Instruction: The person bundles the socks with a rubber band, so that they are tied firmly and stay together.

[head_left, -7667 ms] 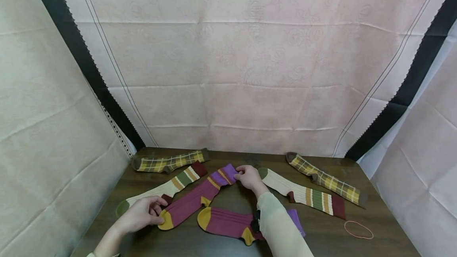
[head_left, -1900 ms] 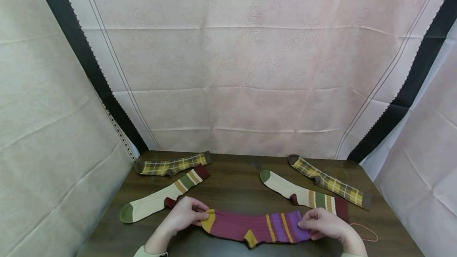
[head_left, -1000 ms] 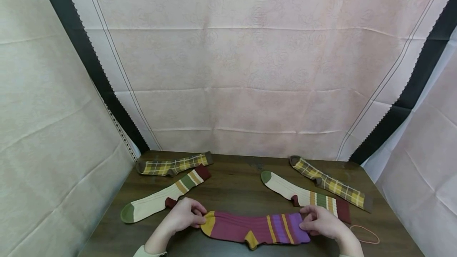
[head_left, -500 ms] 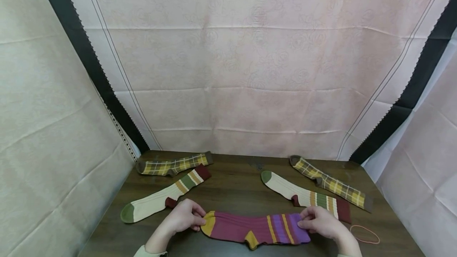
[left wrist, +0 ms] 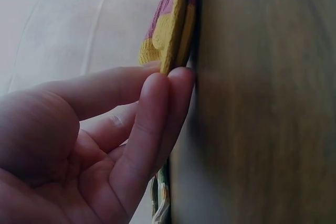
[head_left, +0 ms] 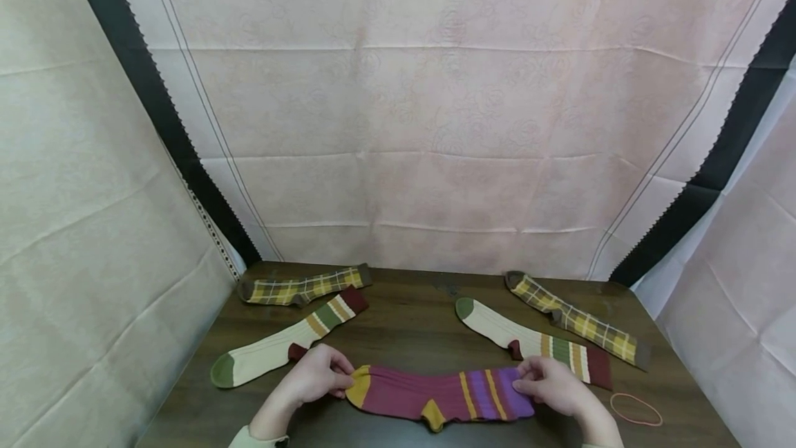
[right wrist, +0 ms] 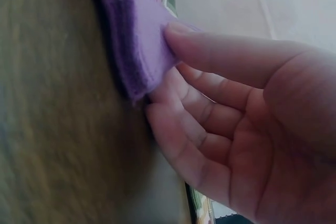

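The left hand (head_left: 318, 374) pinches the yellow toe end of the layered maroon socks (head_left: 410, 393), lying at the near middle of the tabletop (head_left: 410, 327); the right hand (head_left: 552, 386) pinches their purple cuff end. Cream striped socks, left (head_left: 291, 336) and right (head_left: 528, 341), lie just beyond.

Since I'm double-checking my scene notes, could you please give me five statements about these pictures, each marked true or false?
1. The left hand pinches a maroon sock by its yellow toe. True.
2. The right hand pinches a purple cuff. True.
3. The pink loop is wrapped round a sock. False: the loop lies on the table, around nothing.
4. Only one plaid sock is in view. False: one yellow plaid sock lies back left, another back right.
5. Both cream socks have green toes. True.
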A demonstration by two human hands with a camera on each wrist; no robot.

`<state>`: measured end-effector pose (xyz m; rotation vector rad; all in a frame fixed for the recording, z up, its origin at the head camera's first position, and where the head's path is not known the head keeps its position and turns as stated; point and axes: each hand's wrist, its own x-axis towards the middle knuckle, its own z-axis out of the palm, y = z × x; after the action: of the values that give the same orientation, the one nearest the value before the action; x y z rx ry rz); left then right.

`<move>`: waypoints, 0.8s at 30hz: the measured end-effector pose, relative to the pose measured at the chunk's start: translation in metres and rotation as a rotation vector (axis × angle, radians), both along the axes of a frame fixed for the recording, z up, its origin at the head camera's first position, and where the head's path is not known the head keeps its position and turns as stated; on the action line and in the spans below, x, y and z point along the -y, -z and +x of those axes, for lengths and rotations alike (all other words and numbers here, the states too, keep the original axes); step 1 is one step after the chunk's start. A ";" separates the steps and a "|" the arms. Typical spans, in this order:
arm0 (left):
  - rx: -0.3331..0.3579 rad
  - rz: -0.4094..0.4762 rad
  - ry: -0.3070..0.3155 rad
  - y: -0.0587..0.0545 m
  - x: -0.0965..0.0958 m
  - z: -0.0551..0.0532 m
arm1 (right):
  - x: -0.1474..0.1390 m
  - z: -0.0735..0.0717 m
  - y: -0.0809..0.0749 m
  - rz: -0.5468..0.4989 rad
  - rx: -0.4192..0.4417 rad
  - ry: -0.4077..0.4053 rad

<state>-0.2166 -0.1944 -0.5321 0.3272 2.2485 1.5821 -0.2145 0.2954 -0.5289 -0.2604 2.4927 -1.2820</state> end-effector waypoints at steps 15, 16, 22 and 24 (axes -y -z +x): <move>0.006 -0.005 -0.028 -0.001 0.010 -0.004 | 0.010 0.002 0.000 0.010 -0.032 0.009; 0.003 -0.007 -0.030 -0.001 0.010 -0.005 | 0.010 0.002 0.000 0.009 -0.032 0.006; -0.009 -0.013 -0.033 -0.001 0.012 -0.005 | 0.012 0.000 0.001 -0.006 -0.024 -0.007; -0.008 -0.018 -0.034 -0.001 0.012 -0.005 | 0.012 0.000 0.002 -0.008 -0.017 -0.007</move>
<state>-0.2215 -0.2069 -0.5314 0.2925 2.2847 1.5798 -0.2148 0.2832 -0.5307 -0.2832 2.4988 -1.2924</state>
